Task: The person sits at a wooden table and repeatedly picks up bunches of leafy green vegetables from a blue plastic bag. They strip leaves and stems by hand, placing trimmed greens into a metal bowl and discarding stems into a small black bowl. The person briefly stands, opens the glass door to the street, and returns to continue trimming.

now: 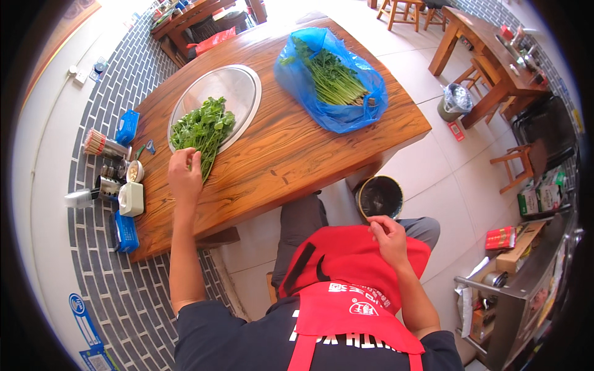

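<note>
My left hand (184,172) is at the near edge of a round metal tray (241,86), its curled fingers against the stems of a heap of leafy green herbs (204,121). Whether those fingers grip a stem is hidden. The herbs look like coriander; their leaves lie on the tray and their stems reach over its rim onto the wooden table (278,153). Over my lap, beside a dark round bin (381,197), my right hand (389,239) has thumb and fingertips together, with nothing visible between them. A blue plastic bag (297,95) holds more stemmed greens (336,76), farther right on the table.
Along the brick wall stand a chopstick holder (104,146), a small bowl (135,171), a pale tissue box (131,199) and blue packs (126,232). Small scissors (150,147) lie near the tray. A metal cart (501,297) stands right, beyond my red apron (352,269).
</note>
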The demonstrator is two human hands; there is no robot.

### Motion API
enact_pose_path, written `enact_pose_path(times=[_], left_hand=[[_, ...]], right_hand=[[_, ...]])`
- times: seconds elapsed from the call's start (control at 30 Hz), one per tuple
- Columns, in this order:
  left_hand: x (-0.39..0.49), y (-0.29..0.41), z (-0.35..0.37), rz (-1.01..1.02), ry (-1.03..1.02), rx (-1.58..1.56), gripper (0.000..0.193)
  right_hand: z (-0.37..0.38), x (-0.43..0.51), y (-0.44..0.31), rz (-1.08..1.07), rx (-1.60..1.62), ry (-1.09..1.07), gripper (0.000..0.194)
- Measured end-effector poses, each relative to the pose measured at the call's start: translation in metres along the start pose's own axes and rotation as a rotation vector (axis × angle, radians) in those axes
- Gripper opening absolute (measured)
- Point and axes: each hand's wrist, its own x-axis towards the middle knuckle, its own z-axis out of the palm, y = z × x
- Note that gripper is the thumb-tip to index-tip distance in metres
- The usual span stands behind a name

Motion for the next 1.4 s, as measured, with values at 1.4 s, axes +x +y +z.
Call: enact_pose_path(times=[1.4], left_hand=[[0.007,0.099,0.159,0.079,-0.078,-0.64,0.017]], right_hand=[[-0.036,0.395,-0.131,-0.417,-1.15,-0.053,0.028]])
